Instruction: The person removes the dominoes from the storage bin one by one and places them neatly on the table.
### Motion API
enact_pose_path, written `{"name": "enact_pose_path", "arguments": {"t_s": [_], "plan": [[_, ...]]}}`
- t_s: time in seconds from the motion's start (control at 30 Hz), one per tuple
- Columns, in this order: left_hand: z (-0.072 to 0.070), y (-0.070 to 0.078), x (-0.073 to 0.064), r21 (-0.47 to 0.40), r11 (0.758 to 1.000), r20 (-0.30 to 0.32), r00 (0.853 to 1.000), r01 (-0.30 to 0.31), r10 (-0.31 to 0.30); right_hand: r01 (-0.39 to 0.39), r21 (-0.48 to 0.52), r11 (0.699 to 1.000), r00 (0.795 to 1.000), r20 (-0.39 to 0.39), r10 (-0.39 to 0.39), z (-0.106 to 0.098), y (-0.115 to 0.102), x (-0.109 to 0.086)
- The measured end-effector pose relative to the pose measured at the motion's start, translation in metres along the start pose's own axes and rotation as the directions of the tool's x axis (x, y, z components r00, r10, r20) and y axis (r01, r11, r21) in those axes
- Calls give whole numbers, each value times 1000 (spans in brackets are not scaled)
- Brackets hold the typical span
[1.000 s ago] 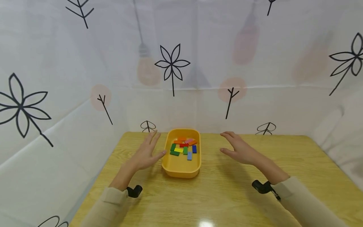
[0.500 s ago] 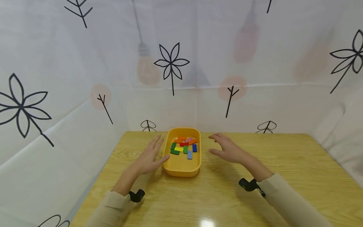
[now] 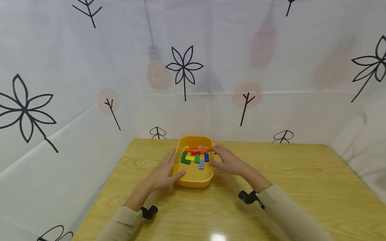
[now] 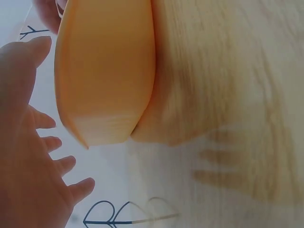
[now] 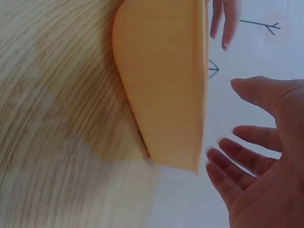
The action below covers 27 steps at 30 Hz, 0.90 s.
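A yellow plastic tub stands on the wooden table, holding several small flat blocks like dominoes. Among them are a yellow block, a red block, a dark blue block and a light blue block. At the tub's left side is my left hand, fingers spread and thumb over the near left rim. My right hand is at the opposite side, its relaxed fingertips right by the right rim. Both wrist views show the tub's outer wall beside fingers that grip nothing.
The wooden table extends to both sides and in front of the tub. Behind it hangs a white cloth printed with flowers and twigs, which also runs along the left and right sides.
My right hand has moved left up to the tub's right rim. My left hand has shifted slightly right, closer to the left rim. The tub and blocks stay in place.
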State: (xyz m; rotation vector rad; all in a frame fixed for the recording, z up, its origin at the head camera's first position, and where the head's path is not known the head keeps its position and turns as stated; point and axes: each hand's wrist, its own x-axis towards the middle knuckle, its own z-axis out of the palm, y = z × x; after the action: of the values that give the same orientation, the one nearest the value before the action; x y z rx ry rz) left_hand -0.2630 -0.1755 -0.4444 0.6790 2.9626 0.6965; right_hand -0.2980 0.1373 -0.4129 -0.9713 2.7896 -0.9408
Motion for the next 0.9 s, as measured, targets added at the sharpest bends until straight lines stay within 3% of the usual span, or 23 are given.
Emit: {"name": "enact_pose_path", "arguments": {"t_s": [0.13,0.5,0.77,0.9], "plan": [[3,2,-2,-7,1000,6,1000,-6,6,2,14,1000,1000,18,-2,7,-4,6],[16,3,-1,6,998,30,998,62,-62,-45,7,999,998,50,45,22,-19,25],[18,6,1,-10,997,27,996,81,-81,-89,12,996,996,9,89,39,-28,40],[18,6,1,-15,995,35,995,94,-93,-153,-21,988,988,3,154,48,-31,49]]}}
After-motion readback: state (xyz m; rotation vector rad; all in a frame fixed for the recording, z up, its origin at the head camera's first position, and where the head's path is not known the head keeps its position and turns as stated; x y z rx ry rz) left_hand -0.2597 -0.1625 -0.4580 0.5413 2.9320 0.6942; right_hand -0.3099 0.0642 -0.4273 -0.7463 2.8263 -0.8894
